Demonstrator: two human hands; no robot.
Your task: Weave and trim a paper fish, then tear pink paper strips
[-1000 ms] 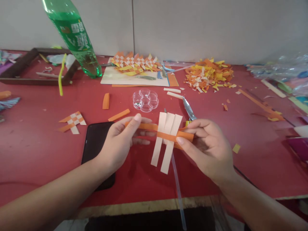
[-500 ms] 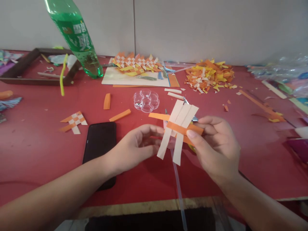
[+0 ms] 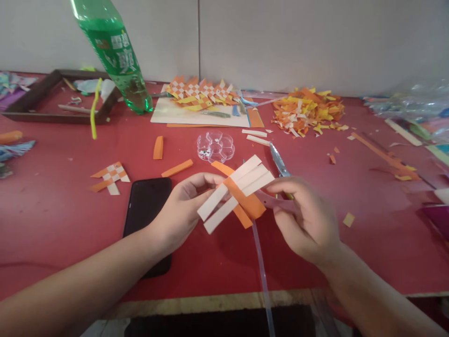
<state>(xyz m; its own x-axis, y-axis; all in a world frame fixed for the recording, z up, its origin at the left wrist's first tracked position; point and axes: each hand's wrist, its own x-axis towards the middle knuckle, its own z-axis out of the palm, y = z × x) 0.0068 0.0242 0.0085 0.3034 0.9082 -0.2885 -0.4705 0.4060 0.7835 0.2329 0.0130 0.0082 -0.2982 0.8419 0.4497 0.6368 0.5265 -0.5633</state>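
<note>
A small weave of three white paper strips crossed by orange strips (image 3: 235,191) hangs tilted above the red table (image 3: 70,210). My left hand (image 3: 184,206) is closed on its left side, fingers curled behind the white strips. My right hand (image 3: 305,217) is closed at the weave's right, thumb and curled fingers meeting the lower end of the orange strip. A pair of scissors (image 3: 278,161) lies on the table just behind my right hand, its handle hidden by my fingers.
A black phone (image 3: 149,210) lies under my left wrist. Beyond are a clear flower-shaped box (image 3: 215,146), loose orange strips (image 3: 177,167), a finished small weave (image 3: 110,177), a green bottle (image 3: 115,56), a wooden frame (image 3: 35,96), woven pieces on paper (image 3: 203,96) and a scrap pile (image 3: 307,110).
The weave has turned from nearly upright to a slant and come lower. My left hand, loose half a second ago, now grips it; my right hand has slid toward the orange end.
</note>
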